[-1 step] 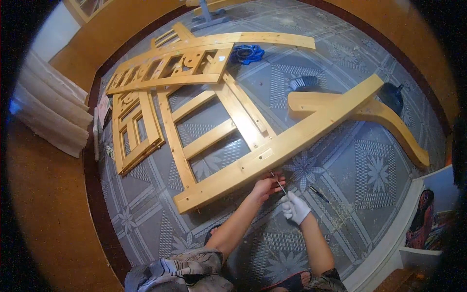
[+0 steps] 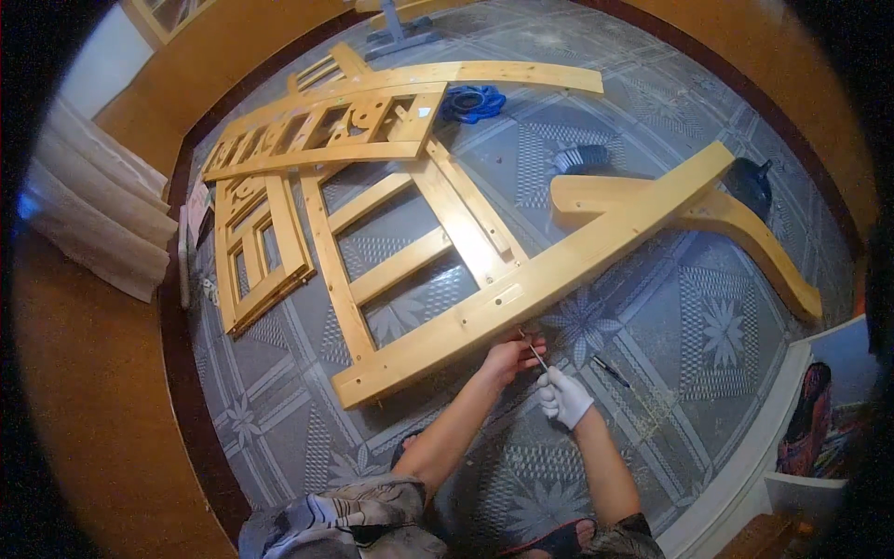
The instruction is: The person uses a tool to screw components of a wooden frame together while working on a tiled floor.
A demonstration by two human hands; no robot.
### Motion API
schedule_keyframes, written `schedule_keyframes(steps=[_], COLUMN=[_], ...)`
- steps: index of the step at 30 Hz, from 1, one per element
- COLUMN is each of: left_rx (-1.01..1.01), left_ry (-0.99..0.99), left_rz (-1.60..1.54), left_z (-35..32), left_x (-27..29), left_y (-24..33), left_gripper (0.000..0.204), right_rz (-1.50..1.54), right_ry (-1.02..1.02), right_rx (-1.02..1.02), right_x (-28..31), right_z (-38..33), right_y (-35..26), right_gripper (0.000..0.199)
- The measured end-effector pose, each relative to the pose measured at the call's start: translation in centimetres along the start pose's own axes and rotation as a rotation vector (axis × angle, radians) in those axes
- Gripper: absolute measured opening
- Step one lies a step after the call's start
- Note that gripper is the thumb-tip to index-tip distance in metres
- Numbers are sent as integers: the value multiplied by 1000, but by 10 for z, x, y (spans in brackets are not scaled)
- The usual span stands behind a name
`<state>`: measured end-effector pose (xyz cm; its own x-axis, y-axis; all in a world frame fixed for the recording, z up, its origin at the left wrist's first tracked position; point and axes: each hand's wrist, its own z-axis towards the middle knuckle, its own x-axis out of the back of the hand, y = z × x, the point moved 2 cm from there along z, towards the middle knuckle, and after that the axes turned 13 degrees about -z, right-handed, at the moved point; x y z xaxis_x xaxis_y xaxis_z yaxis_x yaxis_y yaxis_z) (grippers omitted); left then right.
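A long pale wooden beam [image 2: 596,247] lies slantwise before me, joined to a slatted wooden frame [image 2: 400,270]. Against the beam's near edge is my bare left hand [image 2: 510,360], its fingers curled round the far end of a thin metal tool [image 2: 538,358]. My right hand [image 2: 564,399], in a white glove, is closed round the tool's near end. The tool points toward the beam's side; whether its tip sits in a bolt there, I cannot make out. A dark pen-like stick [image 2: 611,373] lies on the floor just right of the glove.
A curved wooden piece [image 2: 745,233] passes under the beam's far right end, next to a dark pan-like dish [image 2: 748,186]. Wooden panels [image 2: 326,135] are stacked at the far left, with a blue ring-shaped item [image 2: 475,103] beside them. A white shelf edge [image 2: 745,480] runs along the right.
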<state>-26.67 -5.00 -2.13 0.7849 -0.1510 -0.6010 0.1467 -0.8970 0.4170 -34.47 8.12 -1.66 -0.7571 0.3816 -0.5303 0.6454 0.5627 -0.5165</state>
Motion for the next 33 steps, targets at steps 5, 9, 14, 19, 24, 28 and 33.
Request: schedule_keyframes(steps=[5,9,14,19,24,28,33], left_rx=[-4,10,-1,15,11,9,12], left_ry=[-14,9,24,9,-3,-1,-8], left_rz=[3,36,87,-35,32,30,3], left_z=[-4,-2,-4,-8,-6,-5,3], left_x=[-3,0,-3,-2,-7,1,3], left_y=[3,3,3,5,2,3,-1], left_gripper=[27,27,26,25,25,26,26], right_rz=[-1232,-1754,-1209,191,-352,-1051,-1234], right_ry=[627,846,563,-103,179,619,780], right_rx=[567,584,346,102,317,557,659], right_x=[-8,-19,-6,-7,9,-7,-8], right_z=[2,-5,1,-3,12,3,-6], right_y=[-15,-9,-1,3,15,5,-1], right_gripper=[19,18,26,31,18,19,28])
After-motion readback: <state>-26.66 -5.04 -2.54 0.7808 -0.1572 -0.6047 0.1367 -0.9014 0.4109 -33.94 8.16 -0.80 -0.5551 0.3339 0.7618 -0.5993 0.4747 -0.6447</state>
